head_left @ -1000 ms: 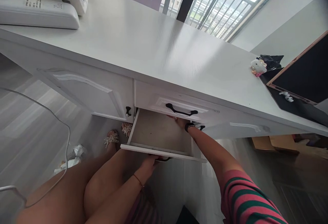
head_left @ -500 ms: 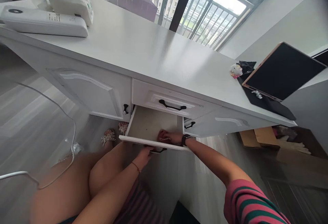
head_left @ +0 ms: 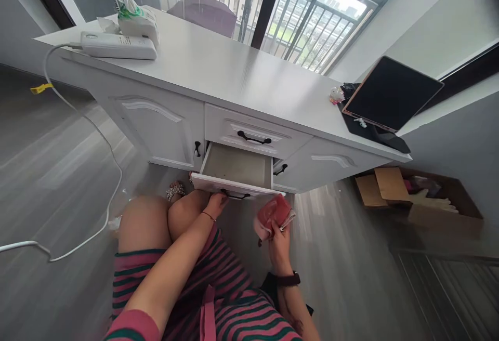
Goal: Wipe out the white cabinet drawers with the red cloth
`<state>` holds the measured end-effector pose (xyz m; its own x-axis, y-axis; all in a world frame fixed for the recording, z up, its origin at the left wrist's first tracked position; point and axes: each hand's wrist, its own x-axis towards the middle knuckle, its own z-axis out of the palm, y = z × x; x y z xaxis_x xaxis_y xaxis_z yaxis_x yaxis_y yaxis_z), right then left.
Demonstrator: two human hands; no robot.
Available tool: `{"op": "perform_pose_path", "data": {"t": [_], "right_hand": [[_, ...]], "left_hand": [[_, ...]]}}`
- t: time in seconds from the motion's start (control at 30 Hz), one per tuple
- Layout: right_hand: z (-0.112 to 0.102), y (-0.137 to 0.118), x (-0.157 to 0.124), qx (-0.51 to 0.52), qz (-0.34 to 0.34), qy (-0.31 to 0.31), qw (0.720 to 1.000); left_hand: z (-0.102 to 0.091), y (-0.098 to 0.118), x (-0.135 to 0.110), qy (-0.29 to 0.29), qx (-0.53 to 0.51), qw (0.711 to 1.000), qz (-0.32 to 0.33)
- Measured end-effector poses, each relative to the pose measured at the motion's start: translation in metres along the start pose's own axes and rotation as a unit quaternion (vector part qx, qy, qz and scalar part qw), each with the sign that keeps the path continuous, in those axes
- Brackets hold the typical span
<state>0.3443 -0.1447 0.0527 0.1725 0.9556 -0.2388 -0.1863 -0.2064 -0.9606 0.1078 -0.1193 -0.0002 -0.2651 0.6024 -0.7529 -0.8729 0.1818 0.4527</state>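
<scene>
Below the cabinet's right side, my right hand [head_left: 279, 245] pinches a folded red cloth [head_left: 273, 213] with pale edges. The cloth hangs just in front of the open drawer [head_left: 241, 167], close to its right front corner. Several small dark specks show on the drawer's light bottom. At the drawer's front, my left hand [head_left: 215, 206] has its fingers closed at the left end of the black drawer handle [head_left: 237, 195]; the fingertips are partly hidden. Above it, the upper drawer [head_left: 249, 122] is closed.
On the white cabinet top [head_left: 218, 70] are a tissue pack [head_left: 138, 24], a white power strip [head_left: 119, 46], a small white figurine [head_left: 336, 95] and a tablet [head_left: 393, 94] on a stand. A white cable [head_left: 103, 138] trails to the floor. An open cardboard box [head_left: 444, 221] holds gloves at right.
My right hand has come out of the drawer with the red cloth and moved toward my body. My left hand stays at the drawer front. The view has shifted.
</scene>
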Motion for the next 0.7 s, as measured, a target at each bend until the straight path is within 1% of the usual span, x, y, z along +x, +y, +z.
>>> {"op": "perform_pose_path", "data": {"t": [0.03,0.1,0.2,0.27,0.37,0.47,0.57,0.7], "right_hand": [[-0.005,0.01,-0.004,0.046,0.05,0.013,0.998],[-0.01,0.021,-0.001,0.116,0.123,0.035,0.985],[-0.007,0.02,0.023,0.168,0.172,0.061,0.969],[0.003,0.015,0.042,0.177,0.19,0.062,0.964],[0.03,0.011,0.066,0.178,0.208,0.045,0.961],[0.063,0.013,0.079,0.179,0.221,0.014,0.959],[0.094,0.02,0.078,0.171,0.233,-0.027,0.957],[0.135,0.033,0.06,0.151,0.233,-0.1,0.955]], "left_hand": [[-0.001,0.0,-0.002,-0.001,-0.002,1.0,-0.002],[-0.003,0.0,-0.005,0.004,-0.003,1.0,-0.014],[-0.003,0.001,-0.007,0.007,-0.005,1.0,-0.027],[-0.003,0.001,-0.007,0.01,-0.01,0.999,-0.032],[-0.003,0.0,-0.006,0.013,-0.024,0.999,-0.034],[-0.003,-0.001,-0.003,0.015,-0.042,0.998,-0.035],[-0.002,-0.001,-0.001,0.018,-0.056,0.997,-0.041],[-0.002,0.002,0.0,0.005,-0.073,0.997,-0.035]]}}
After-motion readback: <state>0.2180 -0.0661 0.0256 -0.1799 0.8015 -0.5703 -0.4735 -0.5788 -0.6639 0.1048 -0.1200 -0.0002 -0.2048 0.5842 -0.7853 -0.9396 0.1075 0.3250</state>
